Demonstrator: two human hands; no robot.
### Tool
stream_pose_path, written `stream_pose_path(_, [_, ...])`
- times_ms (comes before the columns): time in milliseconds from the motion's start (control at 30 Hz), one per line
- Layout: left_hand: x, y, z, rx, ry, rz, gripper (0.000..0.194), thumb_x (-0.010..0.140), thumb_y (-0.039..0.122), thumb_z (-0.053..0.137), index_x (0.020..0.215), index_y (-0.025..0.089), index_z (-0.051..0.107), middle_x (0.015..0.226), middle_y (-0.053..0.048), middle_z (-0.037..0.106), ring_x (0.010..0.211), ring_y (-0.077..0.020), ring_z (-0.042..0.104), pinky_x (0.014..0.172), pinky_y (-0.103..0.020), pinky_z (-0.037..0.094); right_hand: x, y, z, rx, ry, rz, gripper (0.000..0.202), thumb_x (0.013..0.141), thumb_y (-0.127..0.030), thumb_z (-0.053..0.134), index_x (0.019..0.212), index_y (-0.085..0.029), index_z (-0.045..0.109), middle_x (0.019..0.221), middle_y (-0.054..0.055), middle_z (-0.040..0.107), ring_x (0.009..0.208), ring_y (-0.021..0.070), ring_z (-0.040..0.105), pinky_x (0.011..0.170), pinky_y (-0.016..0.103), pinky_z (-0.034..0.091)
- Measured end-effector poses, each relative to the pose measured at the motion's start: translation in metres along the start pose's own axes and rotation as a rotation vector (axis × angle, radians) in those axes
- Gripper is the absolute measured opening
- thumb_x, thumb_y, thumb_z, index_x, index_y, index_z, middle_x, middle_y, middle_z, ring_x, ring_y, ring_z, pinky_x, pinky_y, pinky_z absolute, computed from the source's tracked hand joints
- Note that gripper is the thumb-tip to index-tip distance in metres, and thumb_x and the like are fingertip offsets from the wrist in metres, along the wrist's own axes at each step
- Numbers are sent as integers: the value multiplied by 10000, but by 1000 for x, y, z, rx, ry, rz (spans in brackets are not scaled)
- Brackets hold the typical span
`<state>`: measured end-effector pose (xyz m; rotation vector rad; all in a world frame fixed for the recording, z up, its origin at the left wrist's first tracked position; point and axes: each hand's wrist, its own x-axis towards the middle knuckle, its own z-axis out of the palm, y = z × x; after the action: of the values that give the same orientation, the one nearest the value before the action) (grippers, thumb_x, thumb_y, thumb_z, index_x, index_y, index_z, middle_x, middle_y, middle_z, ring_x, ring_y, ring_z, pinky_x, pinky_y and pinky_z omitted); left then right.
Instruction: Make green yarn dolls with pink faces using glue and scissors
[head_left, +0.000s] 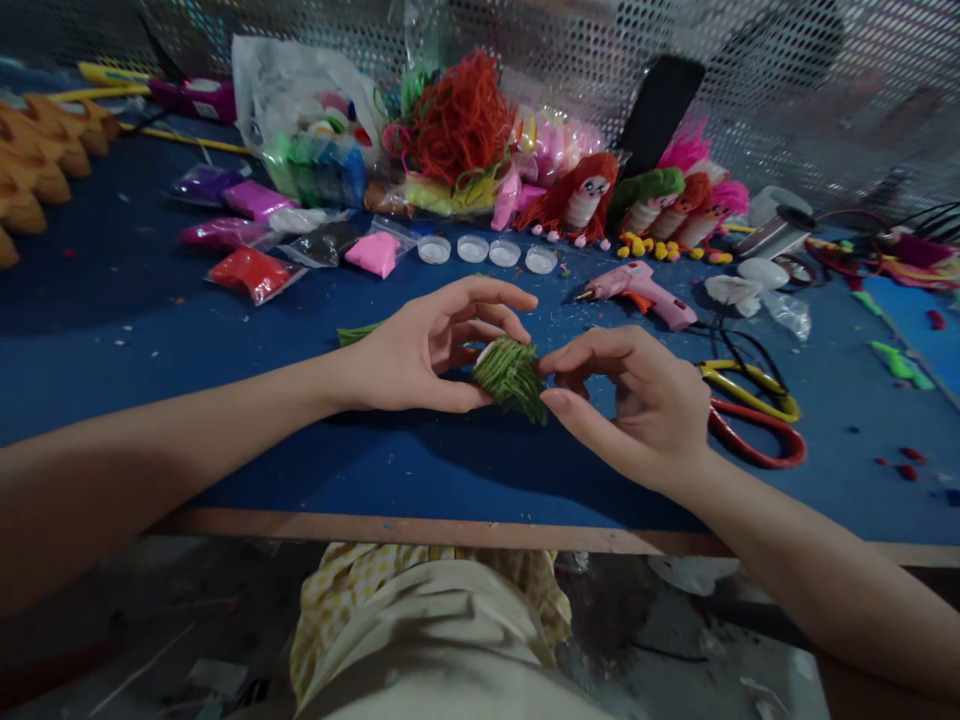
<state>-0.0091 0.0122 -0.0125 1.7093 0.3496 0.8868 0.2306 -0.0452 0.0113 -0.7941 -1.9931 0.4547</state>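
A small bundle of green yarn (510,376), with a bit of white showing at its upper left, is held just over the blue tabletop. My left hand (420,350) grips it from the left, thumb below and fingers curved around the far side. At the bundle's right edge is my right hand (637,400), its thumb and fingertips apart; whether they touch the strands I cannot tell. More green yarn (360,333) lies behind my left wrist.
Red-and-yellow-handled scissors (757,432) lie beside my right hand. Behind are a pink glue gun (645,293), several clear round lids (472,249), packets of coloured clay (255,274), yarn-haired dolls (583,203) and a heap of red yarn (465,120). An orange egg tray (45,160) stands left.
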Motion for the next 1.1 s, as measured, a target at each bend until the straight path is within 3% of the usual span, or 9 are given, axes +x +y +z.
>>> stream_pose_path(167, [-2,-1,5,113,37,98,632,705,-8,754,1269,247,628,1223,-53,683,1152,-178,697,898,-245,595,2,-5,6,247,-14,259,161,897,-200,752,927,-250,603,863,-7,724,750,126,707,642,250,581])
stream_pose_path(300, [-4,7,8,297,37,149,552,725,-17,722,1211,235,654,1225,-67,655,1129,-180,683,865,-245,597,3,-7,7,262,1,328,122,872,-172,764,909,-230,664,881,3,734,759,123,701,664,249,588])
stream_pose_path(433, [-7,13,10,416,39,169,539,729,-1,740,1204,237,650,1203,-68,656,1129,-186,670,844,-245,598,2,-6,5,190,-14,245,121,875,-154,760,961,-240,748,892,13,757,753,133,688,656,275,570])
stream_pose_path(800, [-10,12,13,411,58,140,596,726,30,768,1263,239,617,1267,-82,685,1167,-212,696,866,-270,609,4,-3,0,66,-33,-33,219,869,-129,756,1035,-267,793,869,28,777,748,168,674,681,346,541])
stream_pose_path(1100, [-9,8,12,368,18,197,714,695,1,756,1337,263,583,1258,-59,694,1145,-196,710,904,-280,604,7,-6,2,17,-45,-63,143,897,-146,724,933,-272,780,804,14,785,743,179,712,698,358,565])
